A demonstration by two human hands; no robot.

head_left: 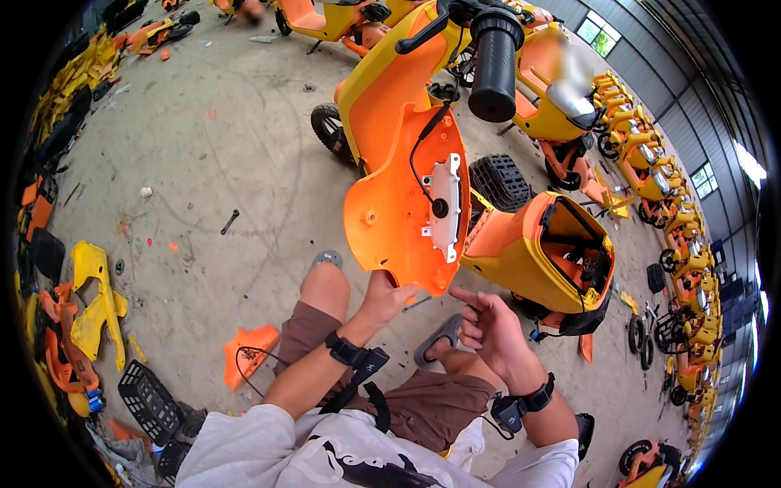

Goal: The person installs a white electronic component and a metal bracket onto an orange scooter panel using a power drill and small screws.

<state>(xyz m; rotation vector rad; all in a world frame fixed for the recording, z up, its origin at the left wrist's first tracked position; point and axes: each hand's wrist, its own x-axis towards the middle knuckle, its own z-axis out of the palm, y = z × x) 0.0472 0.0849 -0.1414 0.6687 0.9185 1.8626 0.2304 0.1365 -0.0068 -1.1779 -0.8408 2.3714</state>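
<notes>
My left hand [377, 302] grips the bottom edge of an orange molded panel [378, 211], held upright in front of a yellow-and-orange scooter [351, 98]. A white plastic part [445, 230] with a black cable sits on the panel's inner face, and the cable runs up toward the handlebar with a black grip [494, 69]. My right hand [488, 325] is just below and right of the panel, index finger extended, others loosely curled, holding nothing visible. Right of the panel is the scooter's open yellow rear body [537, 260].
Rows of scooters [683, 285] line the right. Loose yellow panels [98, 301] and orange pieces lie at left, with a black basket [148, 407]. An orange piece [244, 354] lies beside my left leg. A small tool [230, 222], loose tires [641, 342] and a black crate [496, 179] are on the floor.
</notes>
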